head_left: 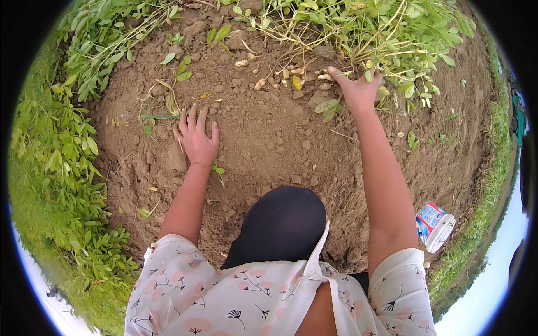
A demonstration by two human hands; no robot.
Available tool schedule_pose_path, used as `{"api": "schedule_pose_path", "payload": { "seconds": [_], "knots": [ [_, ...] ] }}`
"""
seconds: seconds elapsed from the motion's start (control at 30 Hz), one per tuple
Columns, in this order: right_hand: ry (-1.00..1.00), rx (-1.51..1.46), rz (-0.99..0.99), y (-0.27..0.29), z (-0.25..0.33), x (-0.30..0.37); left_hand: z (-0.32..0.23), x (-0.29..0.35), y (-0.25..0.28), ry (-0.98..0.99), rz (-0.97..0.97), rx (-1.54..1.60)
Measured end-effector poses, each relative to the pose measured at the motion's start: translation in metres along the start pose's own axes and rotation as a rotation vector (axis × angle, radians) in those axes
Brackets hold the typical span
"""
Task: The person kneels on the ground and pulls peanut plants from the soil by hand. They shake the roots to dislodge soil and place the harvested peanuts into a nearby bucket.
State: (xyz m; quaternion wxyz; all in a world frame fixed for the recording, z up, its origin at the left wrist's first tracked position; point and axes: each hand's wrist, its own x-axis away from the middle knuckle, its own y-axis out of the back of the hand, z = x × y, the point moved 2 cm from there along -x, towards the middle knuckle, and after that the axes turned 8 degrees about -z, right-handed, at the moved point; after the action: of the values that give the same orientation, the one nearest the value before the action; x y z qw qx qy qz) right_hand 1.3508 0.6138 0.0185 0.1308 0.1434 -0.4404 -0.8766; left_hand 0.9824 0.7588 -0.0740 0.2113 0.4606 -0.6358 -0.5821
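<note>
My left hand lies on the brown soil with its fingers spread, beside a thin green stalk. Farther off and to the right, my right hand reaches the near edge of a heap of uprooted peanut plants. Its thumb stretches left toward some peanut pods, well apart from the other fingers. Leaves and stems partly cover those fingers, and no held thing shows. More pods lie loose on the soil left of this hand.
Leafy green plants grow along the left side. Another bunch of plants lies at the far left. A white bucket with a red and blue label rests tilted at the right, near a grassy strip. My dark-clothed knee is in front.
</note>
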Motion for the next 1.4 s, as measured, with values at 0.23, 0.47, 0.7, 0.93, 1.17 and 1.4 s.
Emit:
{"api": "schedule_pose_path", "payload": {
  "seconds": [0.23,0.47,0.7,0.93,1.17,1.4],
  "knots": [
    [-0.237,0.164,0.407,0.009,0.009,-0.038,-0.002,0.0,0.006,-0.016,0.033,0.034],
    [-0.169,0.338,0.439,-0.022,0.021,-0.078,0.002,-0.002,0.005,-0.008,0.01,0.029],
    [-0.339,0.095,0.44,-0.006,-0.044,-0.056,0.002,-0.002,0.003,-0.024,-0.044,0.054],
    [-0.573,-0.724,0.399,0.108,-0.019,-0.039,0.008,0.004,0.006,-0.037,-0.074,0.045],
    [-0.591,-0.493,0.291,0.034,-0.101,0.003,0.006,0.002,0.002,-0.036,-0.086,0.0],
    [0.303,0.199,0.189,0.04,-0.283,0.005,-0.049,-0.029,-0.005,0.015,0.056,0.21]
  ]
}}
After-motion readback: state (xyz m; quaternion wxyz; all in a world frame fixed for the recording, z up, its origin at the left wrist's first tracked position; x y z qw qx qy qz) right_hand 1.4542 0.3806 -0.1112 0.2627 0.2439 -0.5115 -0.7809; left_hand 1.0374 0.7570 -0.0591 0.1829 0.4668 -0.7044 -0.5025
